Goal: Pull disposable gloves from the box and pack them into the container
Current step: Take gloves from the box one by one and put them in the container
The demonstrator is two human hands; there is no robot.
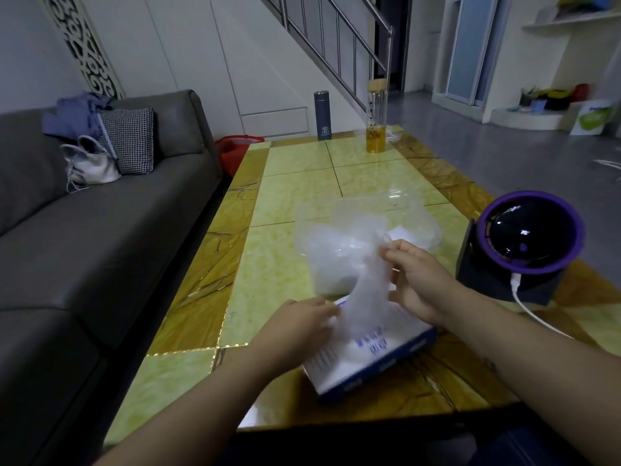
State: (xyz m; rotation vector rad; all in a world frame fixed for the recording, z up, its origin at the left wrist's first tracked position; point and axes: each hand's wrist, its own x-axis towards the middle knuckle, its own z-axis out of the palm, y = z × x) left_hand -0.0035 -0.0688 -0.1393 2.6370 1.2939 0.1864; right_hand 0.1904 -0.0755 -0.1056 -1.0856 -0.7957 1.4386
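Closest to the person, a white and blue glove box [371, 356] lies flat on the yellow table [188, 371], near its front edge. The left hand [302, 322] is at the left side of the box top, and its fingers touch the bottom part of a thin, see-through glove [364, 299]. That hand is blurry, so I cannot tell if it is pinching the glove or just touching it. The glove goes up from the box like a long strip. The right hand [418, 280] is higher up, and its thumb and fingers pinch the top of the glove tight. Just behind the box is a clear plastic container [302, 227] with its top open. A heap of the same thin gloves [331, 264] is already inside it. The top of the held glove is in front of the container. To the right, beside the container, is a black machine with a round purple rim [529, 238], and a white cable [524, 306] is plugged into it. At the far end of the table stand a dark blue flask [322, 116] and a tall glass bottle [376, 121] with yellow drink at the bottom. On the left is a grey sofa [84, 230] with a white bag [90, 164] and a checked cushion [129, 139] on it. Stairs with a metal rail [339, 38] are at the back.
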